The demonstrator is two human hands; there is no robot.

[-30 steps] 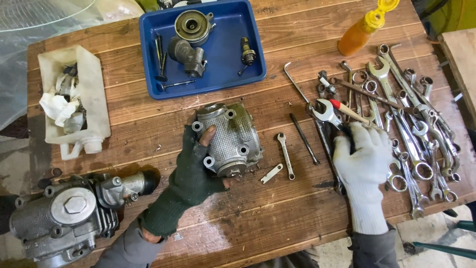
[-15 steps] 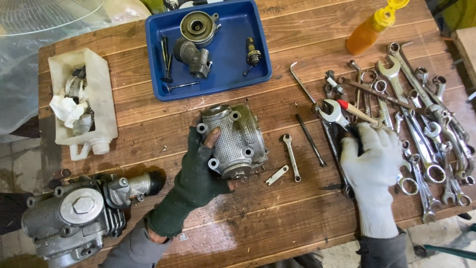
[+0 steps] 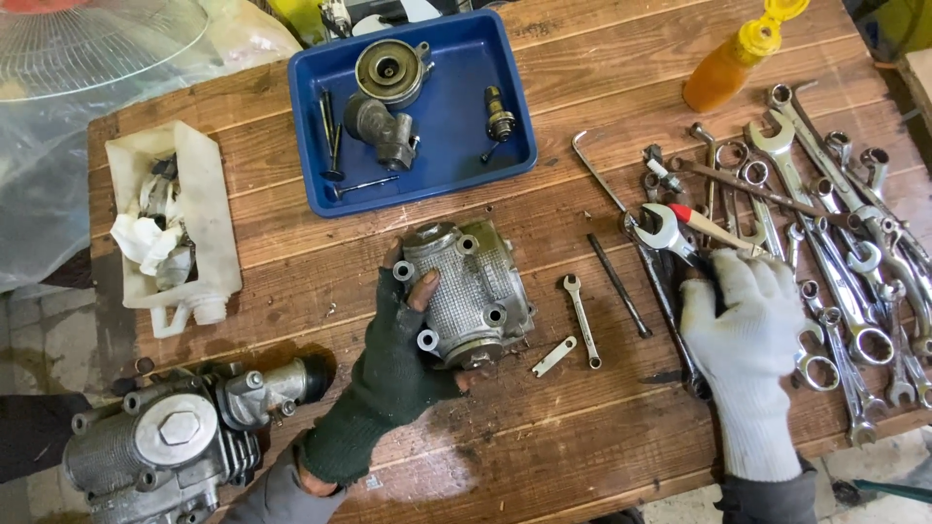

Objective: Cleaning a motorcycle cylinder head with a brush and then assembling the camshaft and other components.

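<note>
Left hand [image 3: 393,374]: fingers wrapped round the engine cover [image 3: 466,291], table [image 3: 582,437] centre.
Right hand [image 3: 743,330]: laid flat on spanners [image 3: 835,243], 3 o'clock; whether anything is grasped cannot be told.
Blue tray [image 3: 456,146]: 12 o'clock.

orange squeeze bottle [image 3: 723,68] | yellow cap | table's far right edge | no labels, screens

Matt cast-metal cover [image 3: 466,291], rough wood table [image 3: 602,78] (worn), glossy plastic tray [image 3: 456,146].
</note>
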